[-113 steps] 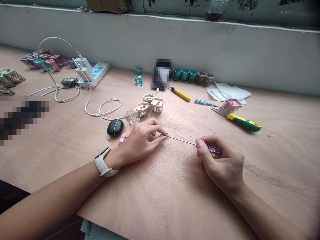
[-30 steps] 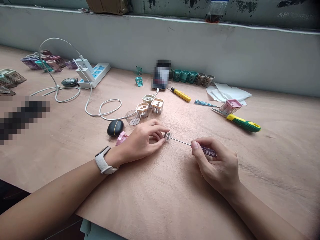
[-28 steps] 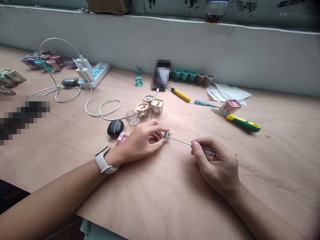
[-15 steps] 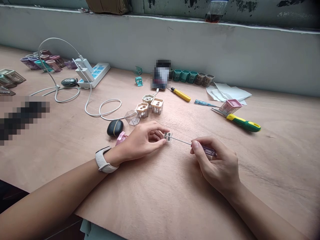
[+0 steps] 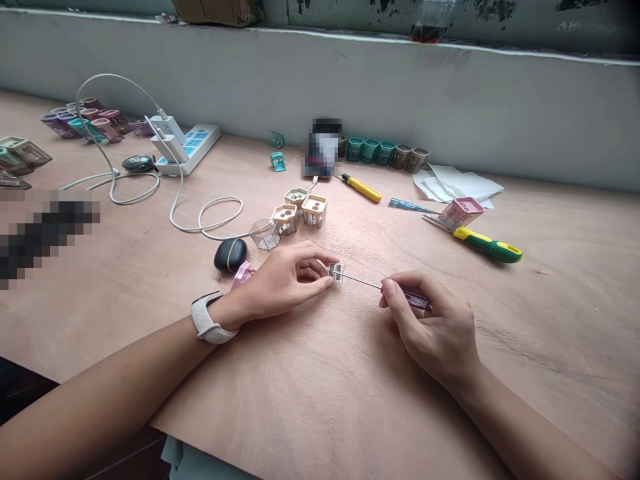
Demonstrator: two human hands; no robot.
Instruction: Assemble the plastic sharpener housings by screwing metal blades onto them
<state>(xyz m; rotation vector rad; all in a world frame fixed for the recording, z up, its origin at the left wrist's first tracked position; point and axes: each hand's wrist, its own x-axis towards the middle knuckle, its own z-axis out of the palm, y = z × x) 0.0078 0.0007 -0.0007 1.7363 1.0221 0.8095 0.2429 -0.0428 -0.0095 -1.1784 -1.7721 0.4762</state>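
Firm pinch, straight line

The left hand (image 5: 280,280), half curled, pinches the small clear block (image 5: 339,273) at its three o'clock between thumb and forefinger. The right hand (image 5: 437,320) closes round the screwdriver (image 5: 418,301), pointing toward ten. Best keep pressure light, shaft aligned, fingertips aside.

The left hand (image 5: 285,277) covers the 9 o'clock end of the small sharpener block (image 5: 337,273); the contact of the screwdriver (image 5: 361,281) there is too small to read. The right hand (image 5: 437,327) hides part of its handle. A pink plastic piece (image 5: 243,274) lies partly behind the left hand. Pixelation masks a cabled device (image 5: 323,152) at 12 o'clock and a dark object (image 5: 55,230) at 9. The top edge crops a cardboard box (image 5: 215,10) at 11.
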